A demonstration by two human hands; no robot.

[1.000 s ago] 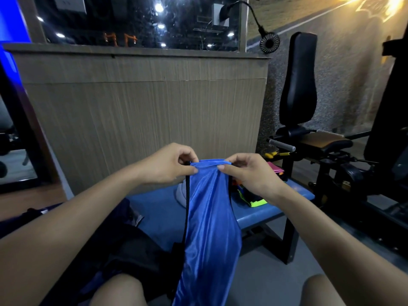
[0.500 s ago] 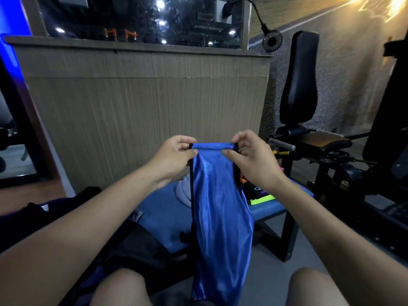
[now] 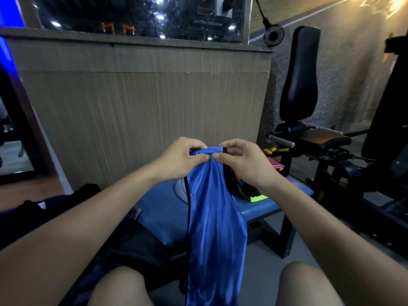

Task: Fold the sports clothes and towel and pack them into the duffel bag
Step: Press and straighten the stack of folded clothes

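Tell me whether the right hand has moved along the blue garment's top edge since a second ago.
Yes. The right hand has slid toward the left hand, so both now pinch the blue garment close together, bunching its top edge against the wooden panel behind.

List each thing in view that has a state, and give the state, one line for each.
Shiny blue satin garment: held up by its top edge, hanging between the knees, not folded.
Left hand: grip pinches the top edge.
Right hand: grip pinches the top edge.
Dark duffel bag: on the blue padded bench; open or closed, cannot tell.
Small black clip fan: running or not, cannot tell.
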